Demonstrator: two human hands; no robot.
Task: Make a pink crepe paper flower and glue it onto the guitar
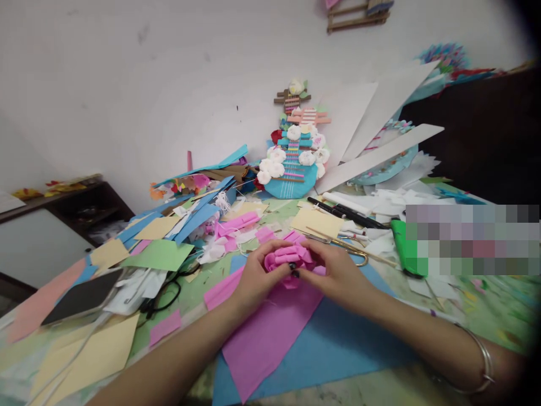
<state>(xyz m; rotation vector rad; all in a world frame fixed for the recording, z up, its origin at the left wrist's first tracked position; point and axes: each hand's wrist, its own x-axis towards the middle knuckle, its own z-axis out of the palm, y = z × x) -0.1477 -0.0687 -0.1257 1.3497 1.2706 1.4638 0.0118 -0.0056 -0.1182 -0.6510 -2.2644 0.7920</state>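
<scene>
A bunched pink crepe paper flower [291,259] is held between my two hands, above the middle of the table. My left hand [262,272] wraps its left side, with the thumb on the front. From the right, my right hand [332,269] pinches it, its thumb close to the left thumb. Beneath my hands lies a flat pink crepe sheet [270,338], on top of a large blue sheet [338,344]. Gold-handled scissors [355,251] rest just beyond my right hand.
A blue guitar-shaped craft [291,183] with white paper flowers leans on the wall. Black pens [338,213], a green object [403,245] and white scraps lie at the right. To the left are a dark tablet-like device [82,296], cables and coloured paper.
</scene>
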